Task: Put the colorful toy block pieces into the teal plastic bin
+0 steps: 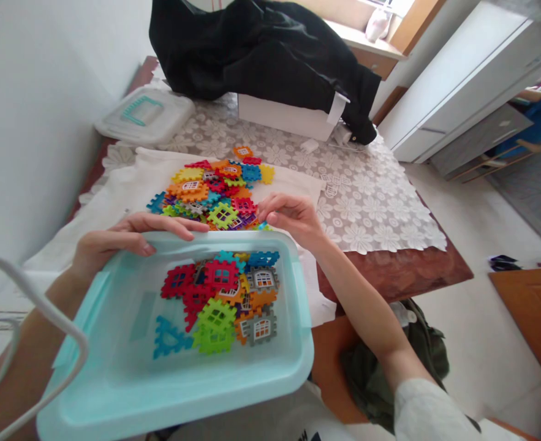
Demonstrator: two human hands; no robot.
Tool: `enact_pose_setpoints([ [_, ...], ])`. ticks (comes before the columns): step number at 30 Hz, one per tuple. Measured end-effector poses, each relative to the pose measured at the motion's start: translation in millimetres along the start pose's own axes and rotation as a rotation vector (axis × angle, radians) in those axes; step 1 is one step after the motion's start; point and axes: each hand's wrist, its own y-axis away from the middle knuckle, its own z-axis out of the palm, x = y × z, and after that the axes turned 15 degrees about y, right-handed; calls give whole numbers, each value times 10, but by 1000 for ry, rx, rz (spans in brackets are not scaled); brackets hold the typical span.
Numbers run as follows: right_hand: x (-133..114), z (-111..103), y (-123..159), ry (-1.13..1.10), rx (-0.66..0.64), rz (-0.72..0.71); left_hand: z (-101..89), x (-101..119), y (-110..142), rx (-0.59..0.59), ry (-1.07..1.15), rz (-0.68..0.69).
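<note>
Aqua plastic bin (173, 395) under left hand (123, 239), fingers spread over rim; right hand (293, 220), fingers pinched together at edge of plastic tile pile (210, 190).

Left of the fingers (279, 211), white wall (35, 135). Beyond the fingers, window (389, 5) with wooden frame and sill (362, 38). Right of the fingers, white cabinet (463, 86), grey drawer (481, 141), pale tile floor (472, 208) and wooden board (532, 318). Under and beyond the fingers, brown table (389, 275) with white lace cloth (371, 214). Soft, even daylight throughout.
</note>
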Motion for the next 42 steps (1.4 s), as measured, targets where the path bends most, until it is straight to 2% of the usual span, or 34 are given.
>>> enact_pose_setpoints([
  [4, 56, 21, -7, -34, -94, -42, 96, 43, 27, 75, -24, 5],
  [9, 69, 7, 4, -69, -118, -118, 224, 101, 71, 119, -74, -20],
  [13, -65, -65, 18, -58, -222, -205, 175, 94, 54, 106, -69, 3],
  [16, -217, -97, 47, -39, -354, -288, 76, 68, 10, 44, -57, 11],
  [18, -263, -87, 66, -57, -388, -303, 10, 45, -26, 3, -57, 13],
  [20, -225, -60, 71, -113, -267, -240, -34, 23, -58, -9, -60, 33],
  [22, -106, -40, 60, -102, -33, -87, -58, 7, -83, 3, -61, 59],
  [24, 62, -37, 44, 56, 131, 59, -73, 0, -102, 8, -57, 77],
  [25, 154, -37, 39, 179, 152, 102, -81, 0, -111, 5, -58, 75],
  [27, 331, -28, 42, 451, 81, 130, -99, 6, -126, -8, -59, 68],
  [29, 478, 6, 60, 684, -53, 158, -109, 14, -136, -29, -67, 54],
  [32, 606, 77, 85, 869, -176, 152, -83, 16, -140, -29, -58, 62],
  [35, 635, 101, 87, 896, -141, 96, -14, 8, -134, 4, -43, 71],
  [42, 617, 36, 65, 852, 58, 88, 78, 10, -129, 72, -68, 58],
])
